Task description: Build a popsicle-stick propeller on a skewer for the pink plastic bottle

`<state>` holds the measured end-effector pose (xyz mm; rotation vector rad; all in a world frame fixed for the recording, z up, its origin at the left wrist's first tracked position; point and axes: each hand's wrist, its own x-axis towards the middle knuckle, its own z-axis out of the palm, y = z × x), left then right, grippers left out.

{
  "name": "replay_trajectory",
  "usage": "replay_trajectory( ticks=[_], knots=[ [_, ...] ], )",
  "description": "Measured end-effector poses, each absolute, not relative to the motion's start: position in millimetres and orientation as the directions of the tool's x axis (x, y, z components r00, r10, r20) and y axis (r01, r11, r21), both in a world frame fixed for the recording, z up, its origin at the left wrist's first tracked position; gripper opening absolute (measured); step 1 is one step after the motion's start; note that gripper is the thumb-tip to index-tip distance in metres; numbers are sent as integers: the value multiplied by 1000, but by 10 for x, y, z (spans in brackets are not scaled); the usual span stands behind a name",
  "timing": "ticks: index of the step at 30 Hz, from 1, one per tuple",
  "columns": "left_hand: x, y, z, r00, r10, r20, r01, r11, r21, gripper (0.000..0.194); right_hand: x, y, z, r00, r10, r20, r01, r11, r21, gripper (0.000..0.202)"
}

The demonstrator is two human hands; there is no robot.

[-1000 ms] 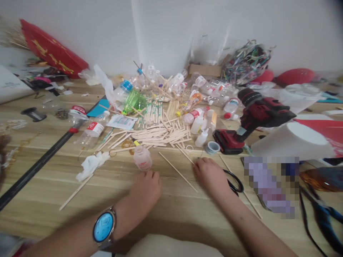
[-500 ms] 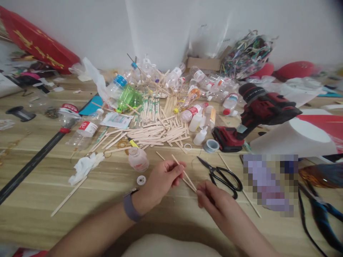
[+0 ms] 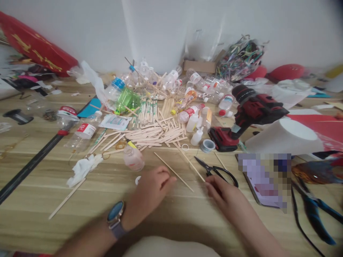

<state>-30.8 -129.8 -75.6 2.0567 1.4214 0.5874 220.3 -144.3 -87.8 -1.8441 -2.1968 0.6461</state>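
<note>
My right hand [image 3: 223, 192] pinches the near end of a thin wooden stick [image 3: 191, 163], which slants away to the far left over the table. Another thin stick [image 3: 174, 172] lies on the wood between my hands. My left hand [image 3: 154, 191], with a watch [image 3: 115, 212] on its wrist, hovers beside that stick; its fingers are loosely bent, the thumb is apart and nothing shows in them. Black-handled scissors [image 3: 217, 171] lie just beyond my right hand. A small pinkish bottle [image 3: 133, 159] stands beyond my left hand, which partly covers a white ring-shaped piece [image 3: 137, 180].
A pile of flat wooden sticks [image 3: 157, 135] and several plastic bottles [image 3: 130, 99] spread across the back. A red-black cordless drill [image 3: 248, 116] stands right of centre. A phone [image 3: 262, 182] and pliers [image 3: 312, 205] lie at right; a dark pole [image 3: 32, 166] crosses the left.
My hands have moved apart. The left has let go and drawn left; the right has shifted right with one stick, while another lies on the table. The view has turned slightly.
</note>
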Motion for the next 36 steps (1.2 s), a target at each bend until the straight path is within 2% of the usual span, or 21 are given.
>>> replay_trajectory(
  ticks=[1, 3, 4, 7, 10, 14, 17, 20, 22, 27, 29, 31, 33, 36],
  knots=[
    [-262, -1324, -791, 411, 906, 103, 737, -396, 548, 26, 2127, -1339, -885, -202, 972, -117, 900, 137, -413, 20],
    [-163, -1345, -854, 576, 805, 143, 735, -586, 341, 49, 1954, -1140, -885, -229, 966, -121, 913, 170, -371, 19],
    [-120, -1344, -879, 646, 750, 141, 705, -657, 268, 53, 1868, -1048, -878, -251, 960, -126, 918, 195, -347, 17],
    [-48, -1318, -943, 741, 668, 59, 655, -740, 152, 43, 1642, -782, -840, -303, 946, -112, 930, 268, -253, 18],
    [-85, -1300, -1036, 722, 691, 40, 685, -722, 97, 30, 1477, -468, -801, -348, 932, -99, 930, 330, -160, 18],
    [-242, -1310, -1180, 634, 760, 145, 763, -645, 48, 17, 1350, -5, -785, -438, 896, -73, 899, 436, -44, 31],
    [-340, -1337, -1193, 580, 791, 197, 804, -594, 21, 7, 1305, 225, -787, -509, 859, -64, 859, 511, 38, 32],
    [-362, -1377, -1102, 571, 753, 328, 786, -617, 48, 11, 1282, 317, -794, -573, 817, -62, 811, 576, 105, 32],
    [-347, -1404, -1021, 573, 735, 362, 766, -637, 81, 17, 1277, 337, -793, -603, 795, -58, 784, 605, 137, 32],
    [-336, -1461, -894, 612, 770, 181, 772, -632, 75, 11, 1317, 262, -677, -600, 800, 0, 789, 591, 168, 25],
    [-362, -1482, -872, 649, 752, 119, 749, -658, 75, 22, 1352, 96, -604, -564, 825, 36, 818, 553, 157, 18],
    [-392, -1495, -860, 676, 737, 16, 731, -672, 117, 29, 1391, -183, -571, -521, 852, 49, 850, 512, 128, 18],
    [-412, -1494, -861, 689, 720, -88, 723, -673, 156, 22, 1433, -532, -611, -502, 865, 15, 862, 500, 82, 16],
    [-421, -1458, -879, 706, 696, -129, 708, -691, 148, 11, 1517, -976, -779, -511, 858, -51, 859, 512, 17, 14]
  ],
)
